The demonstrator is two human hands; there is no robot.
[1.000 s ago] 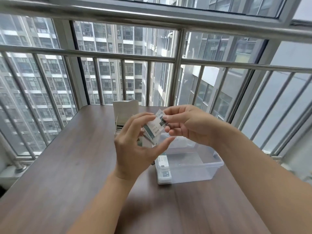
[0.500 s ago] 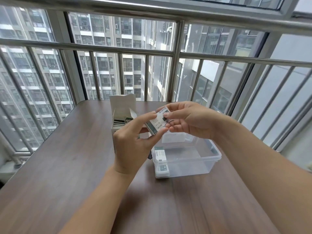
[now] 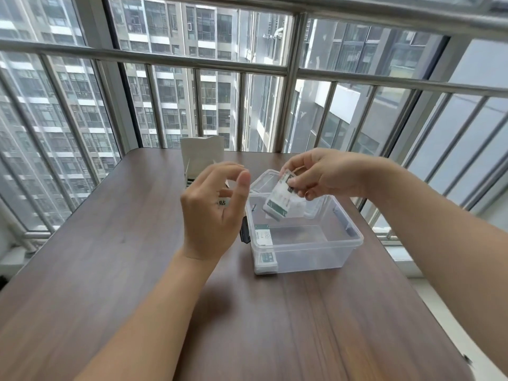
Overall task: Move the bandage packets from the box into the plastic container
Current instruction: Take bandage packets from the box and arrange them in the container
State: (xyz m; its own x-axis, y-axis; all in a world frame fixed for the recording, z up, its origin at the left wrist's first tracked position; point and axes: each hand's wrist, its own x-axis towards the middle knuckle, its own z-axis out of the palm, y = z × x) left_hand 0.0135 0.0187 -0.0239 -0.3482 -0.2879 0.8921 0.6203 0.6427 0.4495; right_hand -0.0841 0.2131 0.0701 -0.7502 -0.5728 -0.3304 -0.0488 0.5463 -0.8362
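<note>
On the left the brown tabletop runs out towards the window bars. Near its far edge stands the white box with its flap up, a dark-striped row of what look like packet edges showing just behind the left hand. That hand hovers in front of the box, holding nothing, its fingers loosely curved and the thumb standing apart from them.

Just beside it to the right sits the clear plastic container, lid off and lying behind it. One bandage packet already lies flat against the near left wall. Above the open tub the right hand pinches a small bunch of packets by their top edge, so they hang tilted over the middle, clear of the rim.

To do this drop well, I'd judge the right hand should sink lower inside the walls before the fingers part, so the light packets don't flutter out or catch on the rim. Laying them flat beside the one already there would keep room for more. The left hand looks well placed to reach back into the box.
</note>
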